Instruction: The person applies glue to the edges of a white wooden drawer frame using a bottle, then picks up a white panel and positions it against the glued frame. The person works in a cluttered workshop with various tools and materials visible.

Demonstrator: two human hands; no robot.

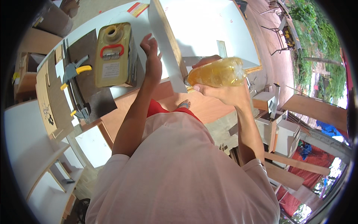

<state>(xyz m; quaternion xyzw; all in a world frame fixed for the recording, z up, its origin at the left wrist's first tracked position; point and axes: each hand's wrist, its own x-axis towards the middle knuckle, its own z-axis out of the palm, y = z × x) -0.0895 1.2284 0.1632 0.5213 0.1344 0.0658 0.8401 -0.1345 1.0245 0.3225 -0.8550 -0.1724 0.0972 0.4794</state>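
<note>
My right hand (225,93) is wrapped round a clear plastic bottle (218,72) of amber-yellow liquid. The bottle lies almost on its side, base to the right. Its neck points left, close by the plywood edge of a white box-shaped cabinet (203,28); whether it touches, I cannot tell. My left hand (152,56) is raised with its fingers apart and holds nothing, left of the cabinet's side panel. Beside it stands a worn yellowish metal can (108,69) with a red handle (112,49) and an uncapped round spout.
Two bar clamps (76,80) with yellow grips lie on the left of the worktop, over a dark board (100,106). A striped packet (138,9) rests at the far edge. White shelving (26,123) stands at left; boards and cabinet parts (278,134) crowd the right.
</note>
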